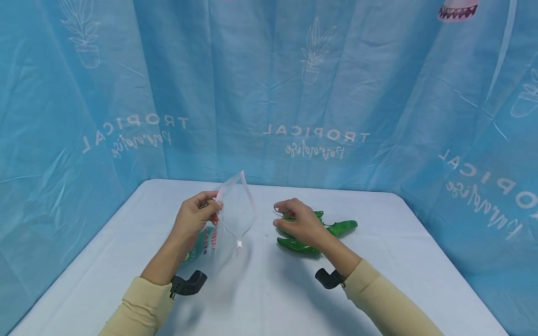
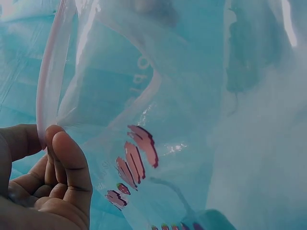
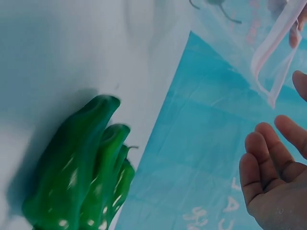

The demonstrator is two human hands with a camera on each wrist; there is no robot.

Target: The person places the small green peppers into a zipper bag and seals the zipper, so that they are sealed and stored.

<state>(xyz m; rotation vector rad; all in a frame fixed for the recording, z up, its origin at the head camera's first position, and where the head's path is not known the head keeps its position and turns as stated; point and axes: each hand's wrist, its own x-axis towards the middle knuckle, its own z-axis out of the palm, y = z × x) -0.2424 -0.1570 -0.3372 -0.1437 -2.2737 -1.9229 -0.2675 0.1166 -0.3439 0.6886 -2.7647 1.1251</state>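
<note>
My left hand (image 1: pixel 195 214) pinches the pink-edged rim of a clear zip bag (image 1: pixel 214 242) between thumb and fingers. The bag's mouth gapes toward the right, with a small white slider (image 1: pixel 239 244) hanging at its near corner. Through the printed plastic a green pepper with a curved stem (image 2: pixel 177 191) shows low in the bag. Over a small pile of long green peppers (image 1: pixel 298 246) hovers my right hand (image 1: pixel 300 223), thumb and fingers apart and nothing between them. In the right wrist view glossy peppers (image 3: pixel 62 167) lie beside that hand, which partly hides the pile from the head view.
A white-covered table (image 1: pixel 269 298) carries everything. Blue printed curtain (image 1: pixel 252 102) closes in the back and both sides. One pepper (image 1: pixel 342 227) points out to the right of the pile. Each wrist wears a black camera mount (image 1: pixel 189 283).
</note>
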